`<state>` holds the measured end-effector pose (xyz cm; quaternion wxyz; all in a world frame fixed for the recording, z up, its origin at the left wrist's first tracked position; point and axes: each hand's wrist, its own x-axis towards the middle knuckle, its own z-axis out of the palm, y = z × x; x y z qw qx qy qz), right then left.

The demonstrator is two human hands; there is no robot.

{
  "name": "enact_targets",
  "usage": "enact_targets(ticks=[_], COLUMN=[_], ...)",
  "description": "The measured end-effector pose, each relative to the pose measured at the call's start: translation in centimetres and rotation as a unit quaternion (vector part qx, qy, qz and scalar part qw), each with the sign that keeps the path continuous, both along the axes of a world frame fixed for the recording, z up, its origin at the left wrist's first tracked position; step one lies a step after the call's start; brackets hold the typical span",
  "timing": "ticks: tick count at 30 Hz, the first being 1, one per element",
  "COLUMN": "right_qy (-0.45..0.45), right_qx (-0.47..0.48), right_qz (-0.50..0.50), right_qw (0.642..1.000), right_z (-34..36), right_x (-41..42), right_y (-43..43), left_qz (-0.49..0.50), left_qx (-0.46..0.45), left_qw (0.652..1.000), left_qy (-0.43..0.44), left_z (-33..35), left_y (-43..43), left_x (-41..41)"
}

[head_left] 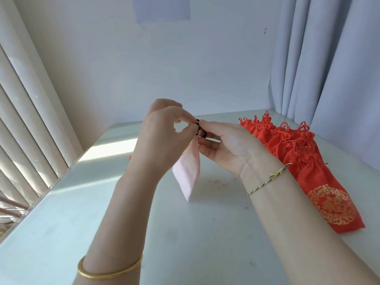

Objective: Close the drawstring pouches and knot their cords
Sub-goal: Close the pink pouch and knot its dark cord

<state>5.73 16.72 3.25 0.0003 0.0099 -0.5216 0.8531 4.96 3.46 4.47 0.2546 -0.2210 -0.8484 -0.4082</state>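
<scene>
A gold bangle (110, 268) is sitting on the left forearm at the near edge of the view, and a thin braided bracelet (267, 179) is circling the right wrist a little farther in. Both arms are reaching over a white table (61, 233).

Above the middle of the table, 1 pale pink pouch (188, 171) is hanging from the 2 hands, its lower corner pointing down toward the tabletop. The left hand (162, 132) is pinching the pouch's gathered top, thumb and curled fingers closing on a dark cord (197, 128). The right hand (226, 145) is meeting it from the other side, thumb and forefinger nipping the same cord, the remaining fingers curling loosely below. The cord is lying right between the 2 sets of fingertips.

Beyond the right forearm, a row of red pouches (298, 153) with gold print is lying on the table, necks gathered and cords looping. A grey curtain (329, 58) is hanging behind them, blinds (20, 120) are slanting at the left, and a sheet of paper (162, 7) is hanging on the far wall.
</scene>
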Motion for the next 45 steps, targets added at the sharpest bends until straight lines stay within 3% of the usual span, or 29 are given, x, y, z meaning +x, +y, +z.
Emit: enact_targets(ticks=[8, 14, 20, 27, 29, 34, 38, 40, 42, 45], right_qy=[0.039, 0.093, 0.183, 0.208, 0.196, 0.144, 0.128, 0.124, 0.130, 0.108], right_qx=[0.070, 0.112, 0.309, 0.375, 0.379, 0.276, 0.364, 0.394, 0.368, 0.319], right_qz=[-0.009, -0.020, -0.193, -0.263, -0.252, -0.125, -0.056, -0.079, -0.114, -0.133], right_qw=[0.997, 0.989, 0.913, 0.864, 0.868, 0.942, 0.921, 0.907, 0.914, 0.932], right_z=[-0.4, -0.3, -0.3, -1.4, -1.7, -0.2, -0.1, -0.8, -1.2, -1.5], right_x=[-0.5, -0.3, -0.5, -1.5, -1.7, 0.1, 2.3, 3.3, 4.5, 6.5], right_y=[0.0, 0.6, 1.5, 2.2, 2.2, 2.8, 3.9, 4.5, 5.8, 8.7], left_qz=[0.039, 0.047, 0.014, -0.085, -0.096, -0.101, -0.114, -0.144, -0.167, -0.160], left_qx=[-0.043, -0.023, 0.091, 0.123, 0.154, 0.278, 0.307, 0.316, 0.305, 0.224], left_qw=[0.998, 0.998, 0.991, 0.970, 0.959, 0.915, 0.900, 0.888, 0.884, 0.904], left_qy=[0.020, 0.020, -0.097, -0.194, -0.217, -0.274, -0.288, -0.301, -0.313, -0.328], left_z=[-0.4, -0.4, 0.0, 0.5, 0.4, 0.6, 0.8, 0.8, 0.5, -0.5], left_y=[0.0, -0.1, -0.3, 0.7, 0.9, 1.4, 1.9, 2.6, 3.9, 6.3], left_x=[-0.3, -0.5, -0.4, 0.7, 0.8, 1.0, 1.6, 2.2, 3.0, 4.1])
